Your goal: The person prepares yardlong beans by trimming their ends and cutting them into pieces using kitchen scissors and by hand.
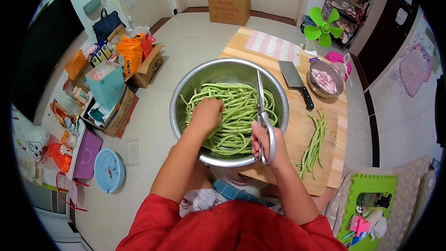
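A large metal bowl (pixel 174 107) holds a heap of long green beans (pixel 232 130) right in front of me. My left hand (pixel 207 115) is down inside the bowl, its fingers curled into the beans and partly hidden among them. My right hand (pixel 269 145), at the bowl's right rim, grips a pair of metal scissors (pixel 261 97) by the handles. The blades point away from me over the beans. A smaller bunch of long green beans (pixel 314 146) lies on the wooden cutting board (pixel 288 158) to the right.
On the wooden table (pixel 232 44) lie a cleaver (pixel 292 76) and a striped cloth (pixel 274 46), with a metal bowl of raw meat (pixel 325 94) beside them. A green fan (pixel 322 26) stands behind. Left on the floor are a blue basin (pixel 121 176) and packed cardboard boxes (pixel 151 70).
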### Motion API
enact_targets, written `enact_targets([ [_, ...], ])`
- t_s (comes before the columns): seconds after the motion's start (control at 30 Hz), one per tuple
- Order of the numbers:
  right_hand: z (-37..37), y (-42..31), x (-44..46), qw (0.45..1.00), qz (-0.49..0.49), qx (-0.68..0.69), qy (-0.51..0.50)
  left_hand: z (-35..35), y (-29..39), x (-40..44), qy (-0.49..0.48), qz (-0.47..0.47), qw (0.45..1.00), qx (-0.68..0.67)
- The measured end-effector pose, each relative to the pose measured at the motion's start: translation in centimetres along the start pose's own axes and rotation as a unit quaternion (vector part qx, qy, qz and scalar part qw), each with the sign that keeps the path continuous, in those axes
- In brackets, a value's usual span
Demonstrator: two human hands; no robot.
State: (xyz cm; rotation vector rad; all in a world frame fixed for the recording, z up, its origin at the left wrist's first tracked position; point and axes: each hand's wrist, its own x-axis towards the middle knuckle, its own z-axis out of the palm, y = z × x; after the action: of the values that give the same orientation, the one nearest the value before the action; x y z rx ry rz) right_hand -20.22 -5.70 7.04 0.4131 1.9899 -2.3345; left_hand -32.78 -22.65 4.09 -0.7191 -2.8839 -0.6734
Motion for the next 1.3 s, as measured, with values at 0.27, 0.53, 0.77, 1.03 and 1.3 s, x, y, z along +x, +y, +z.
enact_targets([
  [0.27,0.1,0.1,0.2,1.000,0.009,-0.012,0.001,-2.7,-2.7,3.6,0.028,-0.058,0.997,0.042],
  [0.53,0.4,0.0,0.2,1.000,0.004,-0.030,0.000,1.0,-3.7,7.1,-0.040,-0.124,0.973,0.192],
  [0.77,0.0,0.7,0.4,1.000,0.011,-0.012,-0.004,-5.4,0.1,1.3,0.138,0.039,0.979,0.147],
  [1.03,0.1,1.2,0.6,0.998,-0.056,0.004,0.014,-9.9,2.1,-2.7,0.020,0.168,0.985,-0.015],
  [1.3,0.1,1.0,2.5,0.997,-0.034,0.061,0.033,-8.4,6.2,-7.5,-0.035,0.308,0.886,-0.346],
])
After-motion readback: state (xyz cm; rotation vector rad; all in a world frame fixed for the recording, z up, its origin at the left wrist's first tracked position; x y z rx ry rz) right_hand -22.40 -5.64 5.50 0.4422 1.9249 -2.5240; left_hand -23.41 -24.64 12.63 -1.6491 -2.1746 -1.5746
